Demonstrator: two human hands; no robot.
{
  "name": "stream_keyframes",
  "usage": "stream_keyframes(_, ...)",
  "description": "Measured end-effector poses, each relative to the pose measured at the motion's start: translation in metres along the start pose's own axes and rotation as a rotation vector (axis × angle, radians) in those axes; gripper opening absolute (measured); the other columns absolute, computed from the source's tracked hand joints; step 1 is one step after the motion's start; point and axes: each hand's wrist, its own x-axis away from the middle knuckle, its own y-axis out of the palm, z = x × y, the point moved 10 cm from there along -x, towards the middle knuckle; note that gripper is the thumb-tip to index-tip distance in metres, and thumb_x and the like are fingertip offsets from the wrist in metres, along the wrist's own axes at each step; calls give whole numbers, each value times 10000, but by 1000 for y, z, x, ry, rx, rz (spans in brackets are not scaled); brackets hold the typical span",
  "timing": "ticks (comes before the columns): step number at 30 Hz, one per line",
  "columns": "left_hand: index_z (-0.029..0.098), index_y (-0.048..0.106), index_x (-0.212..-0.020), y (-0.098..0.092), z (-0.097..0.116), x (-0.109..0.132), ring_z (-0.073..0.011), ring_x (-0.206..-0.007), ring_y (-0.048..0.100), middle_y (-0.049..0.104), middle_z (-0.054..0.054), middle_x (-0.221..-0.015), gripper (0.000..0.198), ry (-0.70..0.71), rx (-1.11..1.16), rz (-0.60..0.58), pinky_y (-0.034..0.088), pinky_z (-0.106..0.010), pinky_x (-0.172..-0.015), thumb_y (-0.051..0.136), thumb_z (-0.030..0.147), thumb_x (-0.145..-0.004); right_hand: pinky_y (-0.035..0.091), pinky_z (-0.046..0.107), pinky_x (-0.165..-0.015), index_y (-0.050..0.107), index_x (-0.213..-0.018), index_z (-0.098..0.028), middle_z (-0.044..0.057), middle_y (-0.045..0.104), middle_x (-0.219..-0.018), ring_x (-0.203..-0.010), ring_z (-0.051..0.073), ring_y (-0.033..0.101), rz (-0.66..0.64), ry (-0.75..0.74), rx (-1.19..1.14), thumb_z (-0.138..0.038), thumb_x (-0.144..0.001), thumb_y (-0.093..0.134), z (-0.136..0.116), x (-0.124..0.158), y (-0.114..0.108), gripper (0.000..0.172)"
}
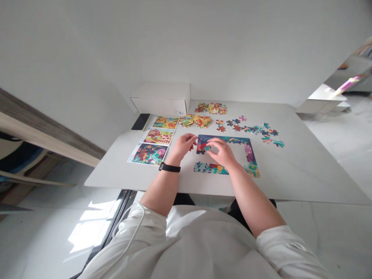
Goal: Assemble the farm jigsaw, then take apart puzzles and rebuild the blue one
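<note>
A puzzle frame of joined dark blue, teal and pink pieces lies on the white table, with a gap in its left side and a bare middle. My right hand is over its upper left part, thumb and fingers closed round a small teal puzzle piece. Beside the left edge of the frame is my left hand, its fingers bent together near the upper left corner; what they hold, if anything, is too small to tell. Loose dark and teal pieces lie beyond the frame to the right.
Yellow pieces and a further pile lie at the back. Three picture sheets are at the left, beside a phone. A white box stands against the wall.
</note>
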Motion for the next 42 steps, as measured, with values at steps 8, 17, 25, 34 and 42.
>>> stream_keyframes(8,189,763,-998,-12,3,9,-94,-530,549,721,-31,-781,364,-76,-347,-198,365,-214,-450,789,521,-851,535,476,-1111,798,-1080,-281,72,750,-1215,-1211,276,690,-220,-90,-59,-251,-898,841,-7,8,31,190)
stream_keyframes(17,195,788,-927,1,-13,16,-135,-610,608,721,-1,-738,273,-105,-692,-410,450,-250,-578,803,415,-767,550,473,-1041,830,-1078,-275,85,738,-1186,-1129,287,701,-306,-133,40,-177,-846,898,-1,15,53,261)
stream_keyframes(25,204,796,-935,5,-19,13,-182,-738,682,769,-9,-805,279,-26,-791,-426,466,-263,-654,803,411,-748,538,447,-1021,859,-1035,-287,75,755,-1181,-1109,277,708,-357,-96,65,-210,-841,923,4,14,57,218)
stream_keyframes(34,200,791,-937,8,-18,13,-170,-715,663,753,0,-789,226,9,-853,-430,461,-264,-676,799,347,-765,524,452,-1043,871,-1066,-314,71,758,-1193,-1140,279,697,-383,-85,76,-252,-882,894,6,16,60,196)
stream_keyframes(42,203,787,-953,7,-18,13,-183,-748,683,765,-7,-812,242,3,-859,-423,462,-266,-678,802,351,-761,527,460,-1031,876,-1079,-336,67,734,-1182,-1118,273,686,-374,-70,89,-241,-881,883,9,17,60,220)
